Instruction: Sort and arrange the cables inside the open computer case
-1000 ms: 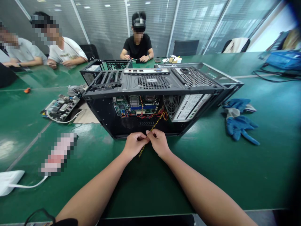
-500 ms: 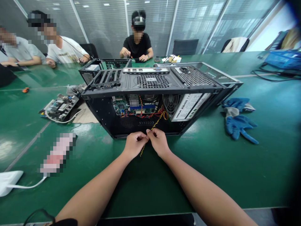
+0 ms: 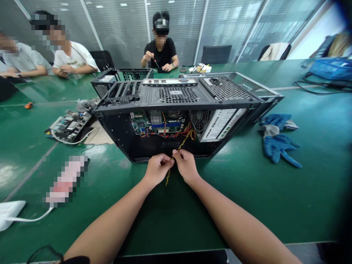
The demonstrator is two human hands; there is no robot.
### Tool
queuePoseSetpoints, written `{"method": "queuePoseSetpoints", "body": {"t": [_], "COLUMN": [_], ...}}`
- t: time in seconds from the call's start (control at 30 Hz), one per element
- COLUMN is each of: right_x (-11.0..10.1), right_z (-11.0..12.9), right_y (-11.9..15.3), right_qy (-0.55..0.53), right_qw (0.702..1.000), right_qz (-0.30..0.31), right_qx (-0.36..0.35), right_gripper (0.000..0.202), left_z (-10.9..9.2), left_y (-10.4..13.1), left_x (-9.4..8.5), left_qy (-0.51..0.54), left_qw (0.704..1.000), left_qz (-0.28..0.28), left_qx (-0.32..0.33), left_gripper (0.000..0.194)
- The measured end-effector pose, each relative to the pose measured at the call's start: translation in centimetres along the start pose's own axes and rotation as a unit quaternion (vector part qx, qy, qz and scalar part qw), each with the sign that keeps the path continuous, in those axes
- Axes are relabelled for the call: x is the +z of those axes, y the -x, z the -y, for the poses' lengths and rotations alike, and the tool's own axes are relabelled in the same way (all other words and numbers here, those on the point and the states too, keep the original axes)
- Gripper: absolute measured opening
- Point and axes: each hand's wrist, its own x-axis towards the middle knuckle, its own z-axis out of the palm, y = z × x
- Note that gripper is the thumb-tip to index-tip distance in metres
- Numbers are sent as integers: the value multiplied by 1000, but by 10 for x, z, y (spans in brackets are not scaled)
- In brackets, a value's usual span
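A black computer case (image 3: pixel 176 106) lies on its side edge before me, its open side facing me. Inside it sit a motherboard (image 3: pixel 141 125), a power supply (image 3: pixel 220 126) and bundled red and orange wires (image 3: pixel 154 134). A twisted yellow-and-black cable (image 3: pixel 183 142) runs out from beside the power supply. My left hand (image 3: pixel 158 169) pinches this cable just in front of the case's lower edge, and its loose end hangs below the fingers. My right hand (image 3: pixel 186 165) closes its thumb and fingers on the same cable, right beside the left.
Blue gloves (image 3: pixel 277 145) lie right of the case. At left are a circuit board (image 3: pixel 70 126) on cardboard, a phone-shaped blurred item (image 3: pixel 67 179) and a white charger (image 3: pixel 11 214). Another case frame (image 3: pixel 123 74) stands behind. Several people sit across the green table.
The cable's loose end has shifted slightly down and right below my left hand. My hands stay almost in place. Across the table, a person has raised one hand with a thin tool.
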Motion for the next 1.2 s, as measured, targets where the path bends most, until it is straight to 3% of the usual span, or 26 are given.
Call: {"method": "queuePoseSetpoints", "body": {"t": [0.23, 0.43, 0.77, 1.0, 1.2], "right_x": [-1, -1, -3, -1, 1], "right_z": [0, 0, 9, -2, -7], "right_y": [0, 0, 4, 2, 0], "right_qy": [-6, -5, 35, -28, -72], "right_qw": [1000, 1000, 998, 999, 997], "right_qz": [12, -2, -44, -7, 15], "right_qx": [2, 6, -3, 21, 28], "right_gripper": [36, 41, 42, 38, 37], "left_z": [-7, -7, -11, -12, -11], "left_y": [0, 1, 3, 3, 2], "left_x": [-1, 0, -1, -2, -2], "left_qy": [58, 12, 6, 1, 89], "left_qw": [997, 1000, 1000, 1000, 994], "left_qz": [41, 11, 9, 24, 50], "left_qx": [-21, 9, 2, 4, -44], "left_gripper": [14, 15, 17, 17, 12]}}
